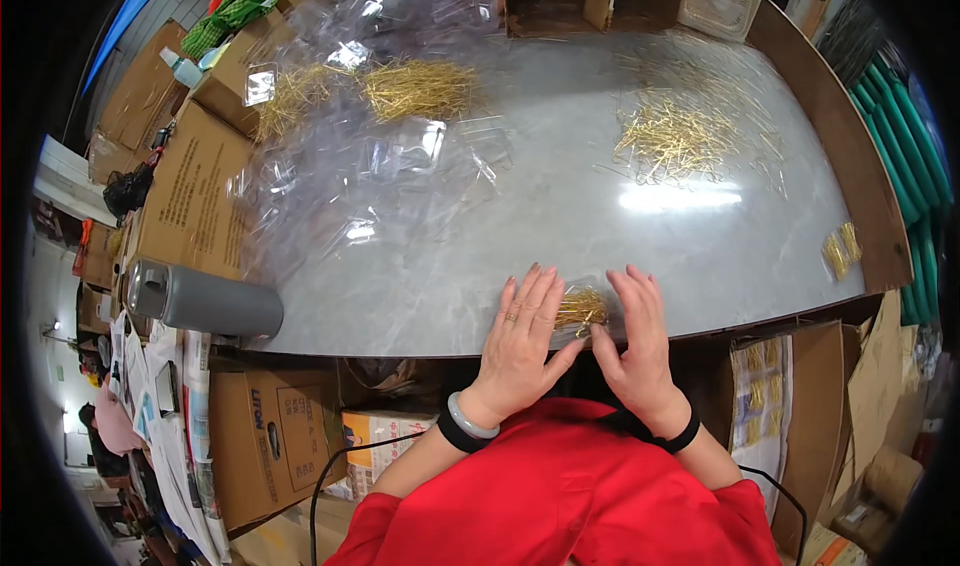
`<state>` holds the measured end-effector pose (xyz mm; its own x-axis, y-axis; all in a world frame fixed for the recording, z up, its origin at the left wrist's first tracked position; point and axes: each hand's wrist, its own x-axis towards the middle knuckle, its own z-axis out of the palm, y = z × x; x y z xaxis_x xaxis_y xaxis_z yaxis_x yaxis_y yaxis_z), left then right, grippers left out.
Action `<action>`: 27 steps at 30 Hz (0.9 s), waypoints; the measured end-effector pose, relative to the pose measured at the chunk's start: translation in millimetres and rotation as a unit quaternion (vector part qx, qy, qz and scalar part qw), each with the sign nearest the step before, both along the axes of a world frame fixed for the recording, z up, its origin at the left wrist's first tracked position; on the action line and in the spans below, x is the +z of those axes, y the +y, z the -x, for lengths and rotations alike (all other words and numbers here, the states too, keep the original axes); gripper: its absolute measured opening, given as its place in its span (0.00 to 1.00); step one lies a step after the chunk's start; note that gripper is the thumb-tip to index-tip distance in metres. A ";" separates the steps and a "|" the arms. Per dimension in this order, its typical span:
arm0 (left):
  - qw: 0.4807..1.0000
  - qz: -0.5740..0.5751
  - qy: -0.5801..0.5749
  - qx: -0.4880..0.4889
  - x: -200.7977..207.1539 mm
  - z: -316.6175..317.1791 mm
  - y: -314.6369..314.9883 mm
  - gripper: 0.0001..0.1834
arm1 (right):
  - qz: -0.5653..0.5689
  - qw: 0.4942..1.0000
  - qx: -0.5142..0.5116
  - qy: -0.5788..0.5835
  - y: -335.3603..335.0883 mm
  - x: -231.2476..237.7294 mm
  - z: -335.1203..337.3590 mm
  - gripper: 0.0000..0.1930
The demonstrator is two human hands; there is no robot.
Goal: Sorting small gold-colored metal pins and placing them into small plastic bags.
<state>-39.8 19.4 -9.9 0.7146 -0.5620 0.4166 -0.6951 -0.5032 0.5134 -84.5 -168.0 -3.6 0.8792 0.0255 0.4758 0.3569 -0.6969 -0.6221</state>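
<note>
A small bundle of thin gold-coloured wire pieces (580,308) lies at the near edge of the grey tabletop, between my two hands. It seems to sit in clear plastic, though the wrapping is hard to make out. My left hand (520,341) rests along the bundle's left side, fingers stretched out and thumb pointing to its near end. On the right, my right hand (640,341) has its fingers extended upward, with the thumb tip by the bundle's near end. Both palms face down or inward, partly hiding the bundle's sides.
Loose gold wire pieces (680,138) spread at the back right, with another pile (420,90) on clear plastic bags (340,186) at left. Two filled packets (842,250) lie by the right wooden rim (880,176). A grey bottle (215,299) lies at the left edge.
</note>
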 end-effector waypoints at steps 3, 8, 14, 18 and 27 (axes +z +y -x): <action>1.000 -0.014 0.000 -0.005 -2.0 -2.0 -1.7 0.41 | 0.069 0.997 0.010 0.018 3.6 -3.4 7.0 0.34; 1.000 0.008 0.006 -0.001 -3.9 -2.2 2.2 0.39 | 0.018 0.995 0.072 0.065 3.7 7.4 -0.2 0.32; 1.000 0.025 0.016 0.000 -2.1 -3.4 -0.1 0.36 | -0.022 0.999 -0.036 -0.024 9.3 -0.7 -8.9 0.25; 1.000 0.006 0.003 0.005 -3.3 -2.9 0.0 0.34 | -0.062 0.997 -0.032 -0.033 5.8 0.1 -4.3 0.20; 0.996 -0.027 -0.046 0.070 -4.1 2.1 -16.1 0.32 | -0.089 0.987 -0.035 -0.127 0.7 7.4 1.7 0.13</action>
